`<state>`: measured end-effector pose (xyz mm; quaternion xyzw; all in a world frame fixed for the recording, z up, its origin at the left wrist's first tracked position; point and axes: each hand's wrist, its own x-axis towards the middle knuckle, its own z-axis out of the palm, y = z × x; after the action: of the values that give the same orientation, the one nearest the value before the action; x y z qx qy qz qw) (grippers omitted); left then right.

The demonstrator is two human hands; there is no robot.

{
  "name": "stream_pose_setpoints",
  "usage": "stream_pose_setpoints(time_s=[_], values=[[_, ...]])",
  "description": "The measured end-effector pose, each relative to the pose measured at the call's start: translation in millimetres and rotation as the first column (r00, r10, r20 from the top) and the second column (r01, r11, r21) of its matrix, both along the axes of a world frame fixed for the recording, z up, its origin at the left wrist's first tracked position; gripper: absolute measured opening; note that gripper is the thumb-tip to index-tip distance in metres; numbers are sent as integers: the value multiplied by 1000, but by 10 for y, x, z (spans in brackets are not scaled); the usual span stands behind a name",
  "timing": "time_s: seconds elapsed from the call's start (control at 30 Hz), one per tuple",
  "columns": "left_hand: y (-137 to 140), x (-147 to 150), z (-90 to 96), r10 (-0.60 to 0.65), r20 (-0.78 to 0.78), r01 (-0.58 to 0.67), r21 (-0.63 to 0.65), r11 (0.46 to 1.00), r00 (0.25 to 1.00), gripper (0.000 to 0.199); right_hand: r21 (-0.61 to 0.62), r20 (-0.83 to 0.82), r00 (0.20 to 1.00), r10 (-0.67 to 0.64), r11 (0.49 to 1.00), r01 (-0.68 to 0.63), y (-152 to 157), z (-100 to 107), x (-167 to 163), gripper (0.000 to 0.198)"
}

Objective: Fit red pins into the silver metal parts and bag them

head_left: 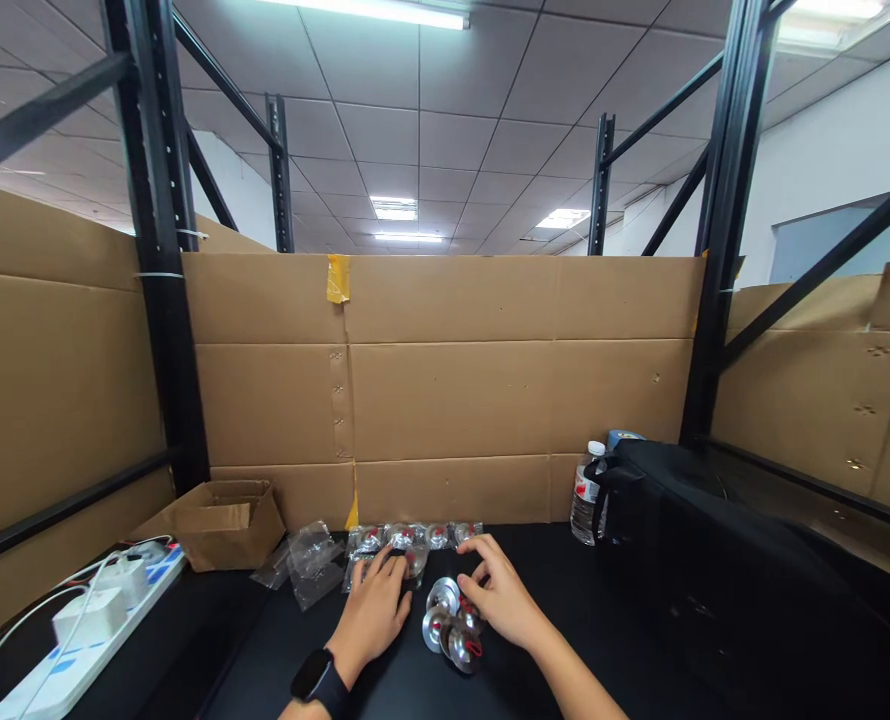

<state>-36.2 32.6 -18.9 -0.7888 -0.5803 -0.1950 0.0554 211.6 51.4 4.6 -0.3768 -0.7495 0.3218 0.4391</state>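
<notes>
Smartwatch point(314, 680) on the left wrist sits nearest, above a black surface point(407, 695). Ahead, a cluster of loose silvery metal knobs point(460, 648), seemingly bare, lies beneath the right hand point(501, 595), thumb and forefinger parted; whether it touches one cannot be told. The left hand point(374, 615) spreads over clear-bagged knobs point(437, 537), rowed along the cardboard wall point(452, 400). Seemingly empty bags point(314, 570) lie left: some knobs appear unwrapped, the row still bagged.
</notes>
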Motion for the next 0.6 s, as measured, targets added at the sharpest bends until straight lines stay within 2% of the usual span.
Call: stream_pose_setpoints(time_s=[0.13,0.33,0.47,0.6], values=[[8,-8,-30,55,-29,-55,0,998,998,52,2,5,1000,4,1000,-4,-6,6,-7,30],[83,5,-105,117,-53,-111,108,988,992,39,7,19,1000,10,1000,-10,-11,6,-7,31],[108,-5,-98,111,-2,-110,98,989,994,38,16,15,1000,7,1000,-7,-9,1,0,31],[114,-61,-56,132,113,-141,78,987,985,38,6,-5,1000,13,1000,-13,-13,8,0,30]])
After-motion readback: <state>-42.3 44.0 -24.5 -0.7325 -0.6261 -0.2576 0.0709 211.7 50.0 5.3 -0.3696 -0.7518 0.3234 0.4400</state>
